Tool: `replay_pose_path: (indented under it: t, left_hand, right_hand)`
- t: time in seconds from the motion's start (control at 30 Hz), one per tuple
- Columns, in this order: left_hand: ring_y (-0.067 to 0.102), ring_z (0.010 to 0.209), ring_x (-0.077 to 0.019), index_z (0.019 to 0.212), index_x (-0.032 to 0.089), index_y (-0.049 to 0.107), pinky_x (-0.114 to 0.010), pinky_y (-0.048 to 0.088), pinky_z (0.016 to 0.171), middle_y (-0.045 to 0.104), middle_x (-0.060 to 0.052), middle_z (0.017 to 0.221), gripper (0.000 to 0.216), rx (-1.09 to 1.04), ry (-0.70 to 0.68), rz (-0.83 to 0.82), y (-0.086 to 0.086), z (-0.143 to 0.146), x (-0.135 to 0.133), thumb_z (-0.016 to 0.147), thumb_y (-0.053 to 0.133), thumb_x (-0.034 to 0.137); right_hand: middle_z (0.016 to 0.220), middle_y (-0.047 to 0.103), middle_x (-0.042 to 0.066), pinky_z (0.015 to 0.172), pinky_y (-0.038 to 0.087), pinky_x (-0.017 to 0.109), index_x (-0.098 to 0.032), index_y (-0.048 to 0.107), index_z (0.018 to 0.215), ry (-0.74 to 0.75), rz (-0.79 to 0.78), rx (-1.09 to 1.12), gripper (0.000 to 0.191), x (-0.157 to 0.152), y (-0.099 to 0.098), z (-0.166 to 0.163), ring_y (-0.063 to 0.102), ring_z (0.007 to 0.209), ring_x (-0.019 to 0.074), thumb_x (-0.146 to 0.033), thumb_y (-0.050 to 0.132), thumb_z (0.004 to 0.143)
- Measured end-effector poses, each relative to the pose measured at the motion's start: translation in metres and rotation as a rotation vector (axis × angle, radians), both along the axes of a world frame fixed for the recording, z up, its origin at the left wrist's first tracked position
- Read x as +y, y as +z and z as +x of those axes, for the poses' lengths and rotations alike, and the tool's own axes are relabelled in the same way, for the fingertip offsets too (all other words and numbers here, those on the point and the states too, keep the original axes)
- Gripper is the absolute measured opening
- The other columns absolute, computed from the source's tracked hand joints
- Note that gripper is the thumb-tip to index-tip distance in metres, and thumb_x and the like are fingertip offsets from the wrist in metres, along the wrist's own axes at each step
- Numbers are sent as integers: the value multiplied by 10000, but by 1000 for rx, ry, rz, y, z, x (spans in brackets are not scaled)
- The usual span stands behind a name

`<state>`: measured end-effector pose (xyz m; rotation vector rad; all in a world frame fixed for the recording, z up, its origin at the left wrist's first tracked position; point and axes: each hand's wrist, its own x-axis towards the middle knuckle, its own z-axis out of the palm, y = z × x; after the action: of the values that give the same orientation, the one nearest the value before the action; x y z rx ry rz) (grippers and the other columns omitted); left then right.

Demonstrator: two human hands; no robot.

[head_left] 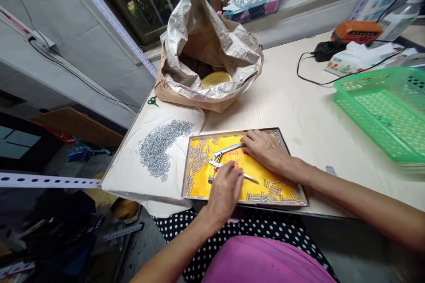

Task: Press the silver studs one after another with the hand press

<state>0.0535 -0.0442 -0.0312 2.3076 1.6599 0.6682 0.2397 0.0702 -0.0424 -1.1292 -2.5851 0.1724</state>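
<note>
The tray [254,167] is being supported by the table [279,93], along its near edge. Over the tray's yellow floor, the right hand [265,149] and the left hand [226,190] are being held low. Inside the tray, partly under both hands, the tool [216,163] is being positioned with its jointed end to the left, its long axis running roughly left to right and its handles spreading rightward. The end of the upper handle [229,149] is being covered by the right fingers; whether it is being clamped or merely pressed cannot be told. The lower handle [251,178] is being crossed by the left hand, the nearer one to the joint; its fingertips are being held close together, but what is being gripped cannot be told. Small metal pieces [201,150] are being contained along the tray's sides.
</note>
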Motion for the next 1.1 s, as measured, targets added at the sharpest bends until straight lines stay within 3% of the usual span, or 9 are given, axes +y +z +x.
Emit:
replay_pose_path:
  t: [0.07, 0.17, 0.3, 0.43, 0.57, 0.7, 0.83, 0.9, 1.1]
  left_hand:
    - [631, 1027, -258, 958, 191, 714, -425, 549, 895, 678, -123, 1054, 206, 145, 193, -25, 13, -16, 6, 969, 540, 300]
    - [627, 962, -270, 769, 182, 698, -385, 513, 835, 687, -107, 911, 188, 335, 345, -266, 30, -33, 19, 884, 659, 325]
    - [670, 883, -245, 742, 192, 714, -300, 454, 705, 731, -89, 877, 144, 362, 379, -614, 40, -41, 40, 807, 705, 320]
    - [647, 708, -197, 645, 185, 708, -270, 364, 590, 697, -35, 681, 169, 277, 318, -791, 40, -53, 52, 765, 727, 302]
    - [611, 653, -169, 649, 163, 723, -261, 353, 580, 673, -16, 638, 198, 152, 333, -667, 39, -72, 51, 801, 683, 283]
    - [642, 763, -170, 809, 169, 760, -264, 416, 683, 724, -37, 830, 179, 60, 438, -379, 38, -86, 48, 880, 628, 267]
    - [641, 891, -191, 1057, 195, 736, -286, 442, 757, 694, -59, 1026, 218, 148, 518, -152, 39, -109, 57, 935, 613, 328]
    - [615, 977, -220, 1052, 180, 720, -304, 440, 778, 674, -81, 1061, 225, 262, 619, -58, 36, -130, 67, 973, 549, 304]
    - [546, 1113, -279, 1000, 167, 690, -339, 432, 824, 655, -117, 1116, 219, 482, 681, -210, 13, -183, 93, 976, 481, 226]
  right_hand:
    - [948, 630, 93, 747, 393, 339, -176, 598, 935, 65, -92, 63, 151, -20, 2, 3, 550, 861, 223, -290, 514, 985]
    - [937, 639, 72, 694, 414, 325, -189, 590, 964, 156, -256, 64, 161, -49, -2, 3, 588, 798, 207, -346, 552, 972]
    - [879, 641, 55, 596, 407, 305, -216, 565, 918, 112, -313, 41, 111, -64, -13, -5, 608, 704, 189, -252, 479, 976]
    - [845, 638, 49, 569, 404, 307, -233, 531, 885, 72, -311, 89, 157, -62, -25, -10, 609, 663, 185, -249, 415, 989]
    - [835, 626, 46, 572, 396, 317, -235, 498, 862, 69, -297, 116, 164, -61, -38, -8, 608, 674, 195, -261, 403, 994]
    - [801, 599, 25, 555, 360, 301, -235, 498, 858, 51, -256, 125, 180, -62, -46, -7, 583, 620, 173, -288, 401, 1001]
    - [794, 594, 21, 559, 354, 289, -232, 504, 860, 53, -227, 120, 198, -63, -43, -7, 595, 626, 168, -304, 396, 1010]
    - [795, 597, 22, 552, 355, 288, -233, 503, 857, 61, -225, 100, 198, -62, -40, -7, 599, 621, 168, -311, 404, 1010]
    - [825, 614, 31, 567, 385, 286, -231, 496, 860, 55, -206, 81, 195, -61, -36, -7, 628, 651, 174, -302, 404, 1017]
